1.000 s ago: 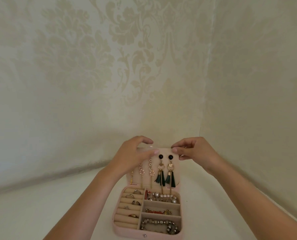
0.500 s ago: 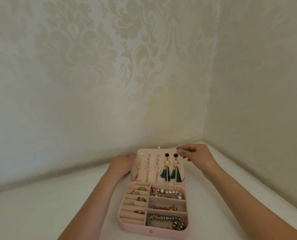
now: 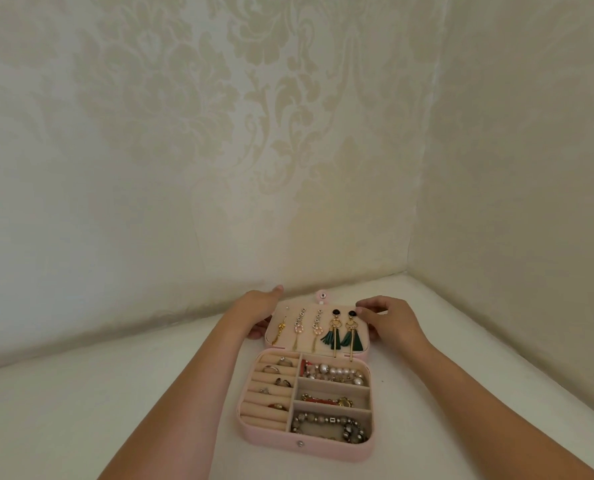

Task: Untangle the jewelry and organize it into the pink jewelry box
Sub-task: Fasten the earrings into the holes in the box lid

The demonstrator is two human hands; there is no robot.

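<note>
Box: small rounded-corner pink jewelry box (image 3: 323, 445), open on the white table (image 3: 80, 410), metal snap stud (image 3: 300, 444) on its near wall.
Near compartment: grey-and-pink beaded bracelet (image 3: 333, 426), coiled, at the right.
Left section: beige ring rolls (image 3: 254, 418), several rings (image 3: 271, 370) tucked between them.
Middle right: red-and-gold piece (image 3: 326, 400), lying flat.
Far right compartment: white pearl strand (image 3: 337, 372).
Lid: pink hinged lid (image 3: 323, 308) tipped back past the base, beige panel facing up; long gold drop earrings (image 3: 299, 329) pinned in a row, green tassel earrings (image 3: 342, 336) at the right end.
Forearms: both bare, reaching in from the near corners along either side of the box.
Left hand (image 3: 257, 310): against the lid's left edge, fingers curled inward beneath it, thumb raised clear; a real grip cannot be told.
Right hand (image 3: 389, 318): fingers curled, tips pinching the lid's far right corner.
Beyond: cream damask wallpaper (image 3: 184, 133) on both walls of the corner.
</note>
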